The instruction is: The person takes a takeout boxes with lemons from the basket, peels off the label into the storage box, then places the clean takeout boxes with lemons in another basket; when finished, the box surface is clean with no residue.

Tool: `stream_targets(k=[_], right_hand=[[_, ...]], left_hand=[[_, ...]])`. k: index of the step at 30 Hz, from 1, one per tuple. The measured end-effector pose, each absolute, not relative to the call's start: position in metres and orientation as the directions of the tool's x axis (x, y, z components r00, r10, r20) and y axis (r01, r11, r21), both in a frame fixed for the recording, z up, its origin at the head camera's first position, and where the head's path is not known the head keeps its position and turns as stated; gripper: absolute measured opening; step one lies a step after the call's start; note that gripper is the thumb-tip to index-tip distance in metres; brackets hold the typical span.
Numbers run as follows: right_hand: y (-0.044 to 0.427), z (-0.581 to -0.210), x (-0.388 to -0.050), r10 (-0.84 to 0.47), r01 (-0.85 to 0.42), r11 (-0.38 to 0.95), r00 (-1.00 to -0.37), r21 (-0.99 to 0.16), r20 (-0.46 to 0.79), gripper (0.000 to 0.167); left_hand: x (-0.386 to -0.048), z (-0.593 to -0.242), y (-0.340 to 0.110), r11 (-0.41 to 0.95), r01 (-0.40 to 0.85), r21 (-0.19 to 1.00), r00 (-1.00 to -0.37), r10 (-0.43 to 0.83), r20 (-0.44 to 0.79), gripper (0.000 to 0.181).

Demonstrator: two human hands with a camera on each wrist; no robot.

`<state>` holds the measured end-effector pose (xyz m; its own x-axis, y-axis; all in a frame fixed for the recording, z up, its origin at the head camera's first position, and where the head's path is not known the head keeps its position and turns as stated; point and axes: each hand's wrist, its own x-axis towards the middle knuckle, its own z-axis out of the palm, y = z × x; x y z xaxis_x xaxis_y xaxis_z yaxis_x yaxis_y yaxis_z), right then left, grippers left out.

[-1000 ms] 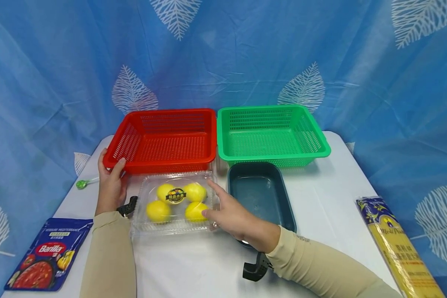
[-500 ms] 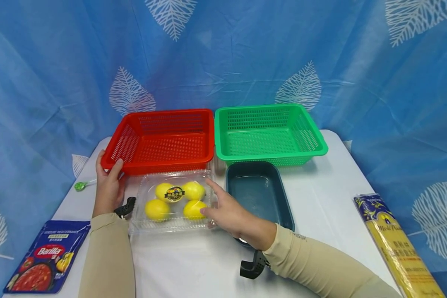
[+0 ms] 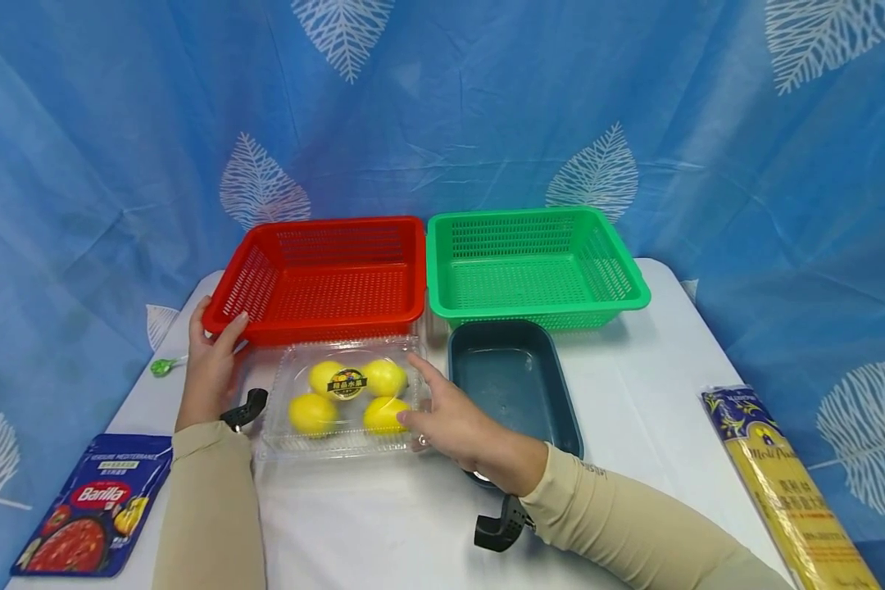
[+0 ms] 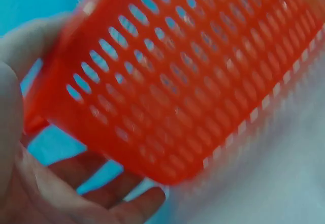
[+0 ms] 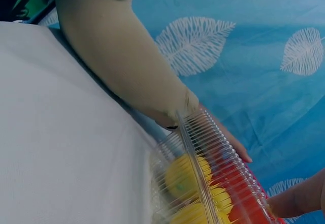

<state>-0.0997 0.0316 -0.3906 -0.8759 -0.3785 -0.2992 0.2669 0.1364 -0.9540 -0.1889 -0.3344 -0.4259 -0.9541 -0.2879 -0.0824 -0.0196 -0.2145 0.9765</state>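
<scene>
At the left front corner of the red basket [image 3: 317,319] my left hand [image 3: 210,360] grips the rim. In the left wrist view the thumb [image 4: 35,41] lies at the rim and the other fingers [image 4: 137,206] reach around the corner below. My right hand [image 3: 460,426] holds the right side of a clear plastic clamshell box [image 3: 276,438], thumb at its front part, index finger stretched along the far right corner. Several yellow lemons [image 3: 313,414] show through the lid, which bears a round black label. The other right fingers are mostly hidden.
A green basket [image 3: 538,315] stands right of the red one. A dark blue tray [image 3: 512,393] lies partly beneath my right forearm. A Barilla sauce pouch [image 3: 92,504], a green-headed spoon [image 3: 164,366] and a yellow pasta pack [image 3: 789,483] lie along the white table's sides.
My left wrist and forearm have shifted slightly left while the hand stays at the basket corner. The right hand and the lemon box look almost still.
</scene>
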Motion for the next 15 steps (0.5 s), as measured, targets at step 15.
stream_targets(k=[15], right_hand=[[0.032, -0.392, -0.1, -0.383, 0.264, 0.13, -0.876, -0.956, -0.294, 0.087]], left_hand=[[-0.17, -0.399, -0.321, -0.039, -0.223, 0.974, -0.931, -0.287, -0.225, 0.097]])
